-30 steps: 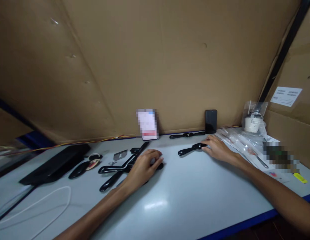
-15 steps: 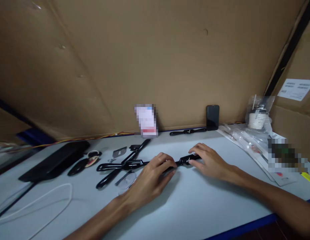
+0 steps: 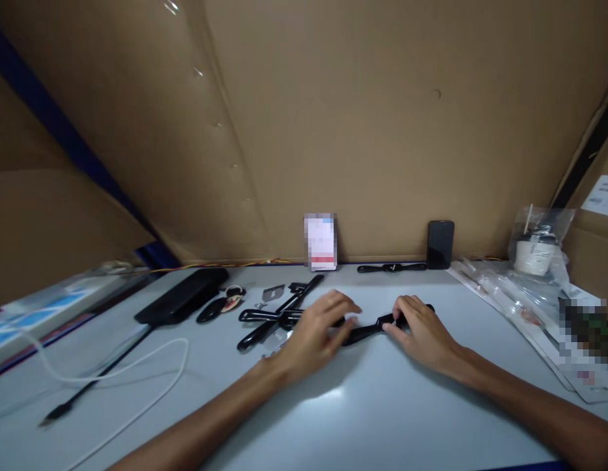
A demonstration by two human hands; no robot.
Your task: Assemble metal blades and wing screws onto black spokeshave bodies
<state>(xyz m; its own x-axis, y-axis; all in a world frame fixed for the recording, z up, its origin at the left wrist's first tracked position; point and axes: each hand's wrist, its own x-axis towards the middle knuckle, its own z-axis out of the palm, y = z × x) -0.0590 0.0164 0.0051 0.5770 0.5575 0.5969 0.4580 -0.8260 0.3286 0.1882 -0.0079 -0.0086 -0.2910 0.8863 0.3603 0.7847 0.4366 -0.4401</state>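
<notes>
Nearest me, a white cable (image 3: 180, 371) loops across the left of the table (image 3: 372, 418). My right hand (image 3: 424, 335) pinches a black spokeshave (image 3: 365, 333) at its middle, mid-table; I cannot tell whether my left hand (image 3: 314, 337), by its handle, grips anything. That hand partly blocks my view of crossed spokeshaves (image 3: 257, 316). Beyond lie a metal plate (image 3: 273, 294), then a rear spokeshave (image 3: 371, 269) beside a dark phone (image 3: 440, 245).

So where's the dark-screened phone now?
In the head view, the phone stands right of centre by the cardboard wall, at the right end of a black tool.
</notes>
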